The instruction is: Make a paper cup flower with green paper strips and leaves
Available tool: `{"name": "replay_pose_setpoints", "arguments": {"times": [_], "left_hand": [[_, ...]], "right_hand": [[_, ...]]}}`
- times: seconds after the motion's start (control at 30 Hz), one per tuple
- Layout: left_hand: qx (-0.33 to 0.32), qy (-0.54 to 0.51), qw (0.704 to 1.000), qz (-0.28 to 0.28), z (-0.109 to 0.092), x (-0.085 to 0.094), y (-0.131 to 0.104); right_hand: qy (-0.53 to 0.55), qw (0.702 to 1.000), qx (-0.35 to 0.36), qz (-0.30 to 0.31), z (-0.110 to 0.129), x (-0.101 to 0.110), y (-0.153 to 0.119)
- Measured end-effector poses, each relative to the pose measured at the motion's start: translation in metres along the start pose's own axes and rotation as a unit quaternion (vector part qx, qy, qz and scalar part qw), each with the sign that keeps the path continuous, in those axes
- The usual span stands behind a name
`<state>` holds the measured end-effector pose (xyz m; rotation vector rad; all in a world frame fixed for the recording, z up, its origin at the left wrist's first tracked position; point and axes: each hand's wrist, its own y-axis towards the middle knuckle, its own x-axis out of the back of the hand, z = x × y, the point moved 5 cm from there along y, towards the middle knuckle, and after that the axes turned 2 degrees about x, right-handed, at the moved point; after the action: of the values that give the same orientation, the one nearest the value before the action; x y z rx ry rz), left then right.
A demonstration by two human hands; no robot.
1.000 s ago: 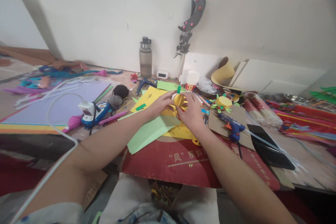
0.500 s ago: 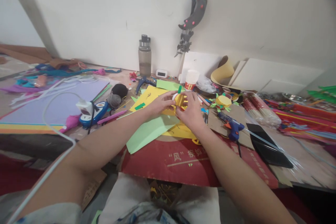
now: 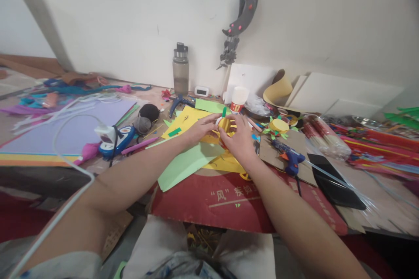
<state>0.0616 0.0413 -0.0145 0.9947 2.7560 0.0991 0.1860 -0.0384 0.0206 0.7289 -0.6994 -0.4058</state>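
Note:
Between my two hands is a small round yellow craft piece [image 3: 224, 124] with a white edge and a green strip sticking up from it. My left hand [image 3: 205, 128] grips its left side with the fingertips. My right hand [image 3: 239, 137] is curled round its right side, thumb towards me. The fingers hide part of the piece. Beneath the hands lie yellow paper [image 3: 185, 121] and a light green sheet [image 3: 186, 168], on top of a red printed board [image 3: 209, 202]. A small green paper strip [image 3: 174, 132] rests on the yellow paper.
On the right are a blue glue gun [image 3: 291, 159], a black phone-like slab [image 3: 335, 181] and a yellow-topped paper piece [image 3: 278, 126]. Behind my hands stand a paper cup [image 3: 238, 99] and a water bottle [image 3: 181, 72]. A power strip [image 3: 118, 141] with a white cable lies left.
My right thumb and fingers have shifted slightly on the yellow craft piece. My left hand stays nearly still, and the hanging ornament has turned a little.

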Motion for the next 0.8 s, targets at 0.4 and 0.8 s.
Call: {"name": "replay_pose_setpoints", "arguments": {"times": [0.4, 0.8], "left_hand": [[-0.034, -0.051, 0.998, 0.03, -0.012, -0.012, -0.009], [-0.058, -0.044, 0.997, 0.003, -0.019, -0.006, -0.005]], "right_hand": [[0.071, 0.997, -0.021, 0.007, -0.006, 0.003, 0.0], [0.175, 0.974, -0.146, 0.019, -0.023, -0.004, 0.002]]}}
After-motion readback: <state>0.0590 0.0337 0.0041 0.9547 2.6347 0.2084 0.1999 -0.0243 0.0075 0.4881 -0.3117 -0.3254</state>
